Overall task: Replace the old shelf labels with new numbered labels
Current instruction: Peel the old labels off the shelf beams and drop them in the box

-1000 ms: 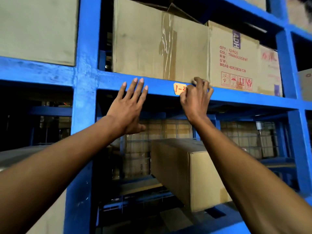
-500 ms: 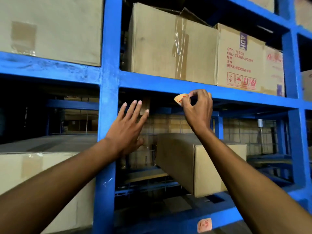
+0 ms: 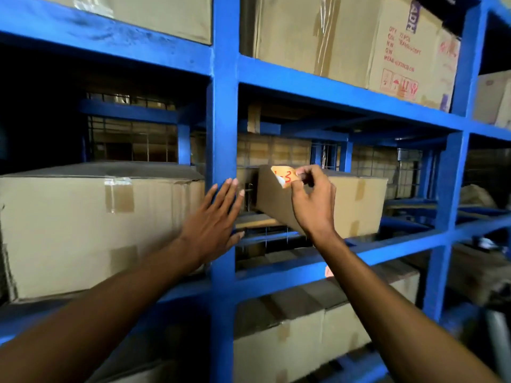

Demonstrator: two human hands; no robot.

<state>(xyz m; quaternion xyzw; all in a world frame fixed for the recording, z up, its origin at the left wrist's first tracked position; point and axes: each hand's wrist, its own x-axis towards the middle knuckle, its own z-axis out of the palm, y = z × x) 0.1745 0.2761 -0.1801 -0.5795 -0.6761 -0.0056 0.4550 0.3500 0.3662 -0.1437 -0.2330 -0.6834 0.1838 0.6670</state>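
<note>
Fingertips (image 3: 297, 180) of the right hand (image 3: 311, 201) pinch the edge of a small orange label (image 3: 282, 176) with red handwriting, probably "1-3", though one corner is curled and pale. The label is clear of the rack, held in front of a cardboard box (image 3: 356, 205) on the middle shelf. The left hand (image 3: 214, 223) is open and empty, fingers straight and together, in front of the blue upright post (image 3: 222, 120). Another orange label (image 3: 328, 271) shows partly on the lower shelf beam (image 3: 276, 280), behind the right forearm. Taped cartons (image 3: 83, 228) fill the neighbouring bays.
</note>
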